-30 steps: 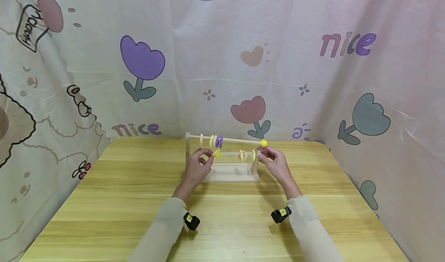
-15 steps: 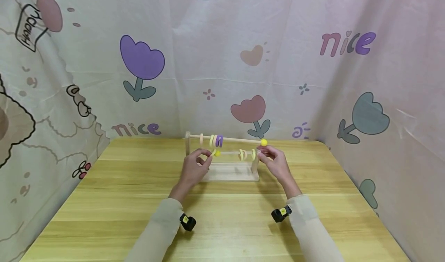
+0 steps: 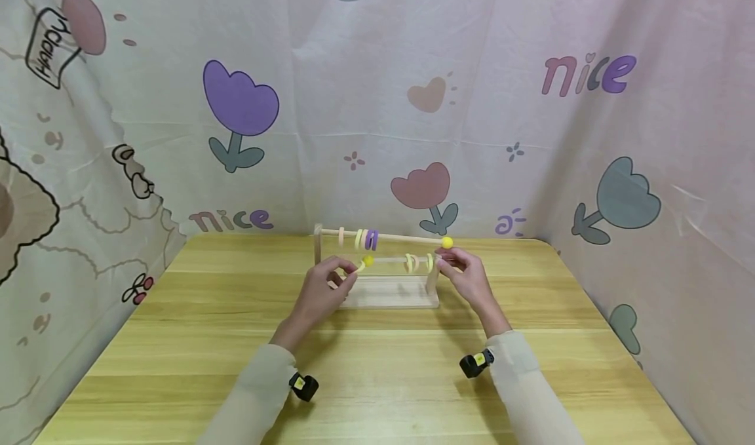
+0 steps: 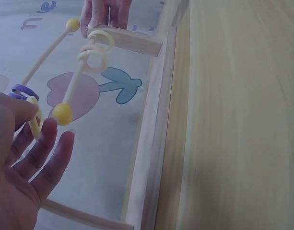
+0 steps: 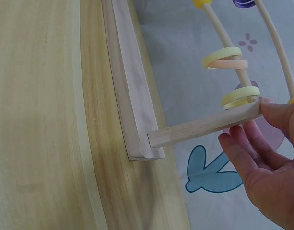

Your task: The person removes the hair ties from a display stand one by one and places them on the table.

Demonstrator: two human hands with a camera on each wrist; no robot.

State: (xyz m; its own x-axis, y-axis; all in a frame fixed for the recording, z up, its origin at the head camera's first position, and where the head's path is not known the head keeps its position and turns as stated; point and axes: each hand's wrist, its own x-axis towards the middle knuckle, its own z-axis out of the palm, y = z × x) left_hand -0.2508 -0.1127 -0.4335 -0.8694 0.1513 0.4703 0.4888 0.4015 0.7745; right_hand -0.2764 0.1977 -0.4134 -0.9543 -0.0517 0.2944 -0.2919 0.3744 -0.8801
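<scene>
My left hand (image 3: 321, 289) pinches a pale yellow ring (image 4: 35, 120) between thumb and index finger, beside the yellow ball (image 4: 62, 114) at the free end of the lower rod. The ring looks off the rod. My right hand (image 3: 468, 278) grips the top of the right upright (image 5: 206, 125) of the wooden stand. Two yellow rings and a peach ring (image 5: 228, 63) hang on the lower rod near that upright. On the upper rod (image 3: 407, 238), ending in another yellow ball (image 3: 447, 242), hang peach, yellow, pink and purple rings (image 3: 371, 240).
The stand's flat wooden base (image 3: 389, 293) rests on the wood-grain table (image 3: 377, 366). Its left upright (image 3: 318, 243) stands behind my left hand. A printed cloth (image 3: 354, 104) hangs behind and at both sides of the table.
My left hand has moved left and slightly down with the pale yellow ring, from over the lower rod's ball to beside it. My right hand stays on the upright.
</scene>
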